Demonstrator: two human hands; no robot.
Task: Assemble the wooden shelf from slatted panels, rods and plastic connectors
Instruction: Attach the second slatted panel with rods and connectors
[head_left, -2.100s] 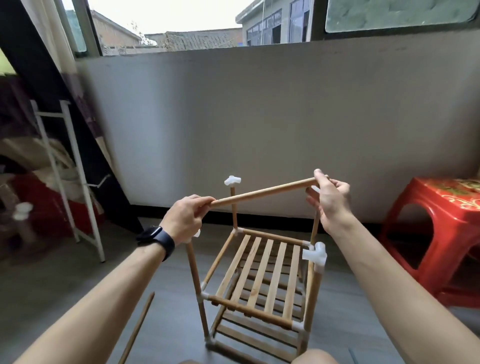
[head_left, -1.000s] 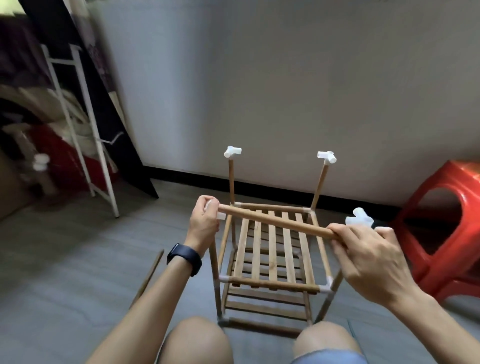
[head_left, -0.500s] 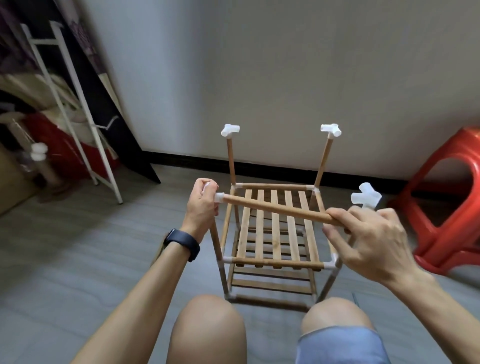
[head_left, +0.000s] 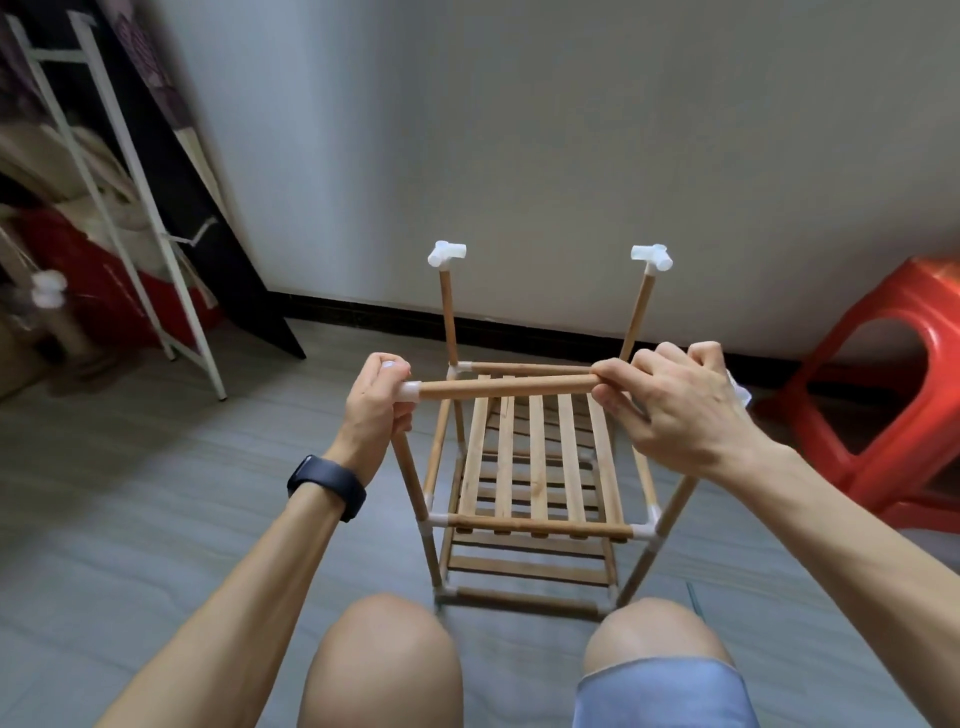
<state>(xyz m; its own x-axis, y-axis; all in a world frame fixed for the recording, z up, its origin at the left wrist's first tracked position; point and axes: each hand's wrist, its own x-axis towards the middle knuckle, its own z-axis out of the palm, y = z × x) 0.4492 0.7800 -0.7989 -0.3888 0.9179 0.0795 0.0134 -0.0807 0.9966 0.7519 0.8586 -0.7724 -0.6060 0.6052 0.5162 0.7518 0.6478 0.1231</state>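
One rod (head_left: 506, 387), held level above shelf (head_left: 537, 467); left end set in connector (head_left: 409, 391), gripped by left hand (head_left: 376, 410); right end pinched by right hand (head_left: 680, 410).

No legible text, labels or numbers.

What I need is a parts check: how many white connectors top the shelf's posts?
4: back-left connector, back-right connector, front-left connector at the rod end in the left hand, front-right connector mostly hidden behind the right hand.
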